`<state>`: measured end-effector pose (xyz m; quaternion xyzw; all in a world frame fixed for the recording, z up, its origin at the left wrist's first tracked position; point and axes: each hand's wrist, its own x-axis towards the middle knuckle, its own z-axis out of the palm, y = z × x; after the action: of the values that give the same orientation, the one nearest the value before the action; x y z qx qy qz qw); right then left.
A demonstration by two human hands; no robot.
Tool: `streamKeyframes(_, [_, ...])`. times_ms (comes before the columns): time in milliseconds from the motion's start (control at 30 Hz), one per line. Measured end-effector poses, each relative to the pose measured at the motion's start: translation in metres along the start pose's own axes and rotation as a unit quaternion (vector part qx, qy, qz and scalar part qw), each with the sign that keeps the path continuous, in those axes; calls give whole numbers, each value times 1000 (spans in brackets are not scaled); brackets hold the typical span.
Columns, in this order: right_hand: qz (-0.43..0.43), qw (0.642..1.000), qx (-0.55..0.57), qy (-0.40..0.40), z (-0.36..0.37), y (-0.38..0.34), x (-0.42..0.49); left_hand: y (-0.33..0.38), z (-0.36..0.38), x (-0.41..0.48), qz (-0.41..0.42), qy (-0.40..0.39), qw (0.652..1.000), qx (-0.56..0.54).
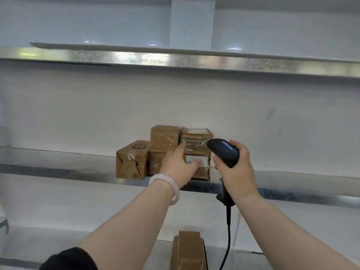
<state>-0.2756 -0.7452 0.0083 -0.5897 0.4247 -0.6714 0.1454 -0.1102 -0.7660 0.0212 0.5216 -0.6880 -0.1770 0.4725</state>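
Observation:
Several taped brown cardboard parcels (134, 160) are stacked on the middle metal shelf (58, 172). My left hand (178, 165), a white bangle on its wrist, reaches over the lower front parcel (202, 168); its fingers lie on that parcel's white label (201, 159) and its thumb points up toward the upper right parcel (196, 141). My right hand (236, 168) grips the handle of a black barcode scanner (223, 150). The scanner's head points at the parcels from the right, and its cable (228, 240) hangs down.
Another brown parcel (189, 250) lies on the lowest shelf below my arms. An upper metal shelf (194, 60) runs across the top. A white wall backs the shelves. The middle shelf is bare left and right of the stack.

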Motion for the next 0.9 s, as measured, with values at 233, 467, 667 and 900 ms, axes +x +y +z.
streamKeyframes(233, [8, 1000, 7, 26, 12, 13, 67, 7, 10, 44, 7, 18, 1000, -18])
streamKeyframes(467, [49, 997, 43, 45, 39, 25, 96, -2, 20, 65, -6, 15, 999, -49])
streamKeyframes(667, [43, 993, 84, 71, 36, 28, 86, 2, 25, 69, -39, 67, 989, -122])
streamKeyframes(900, [-15, 991, 93, 97, 2, 20, 53, 25, 42, 46, -15, 138, 959, -246])
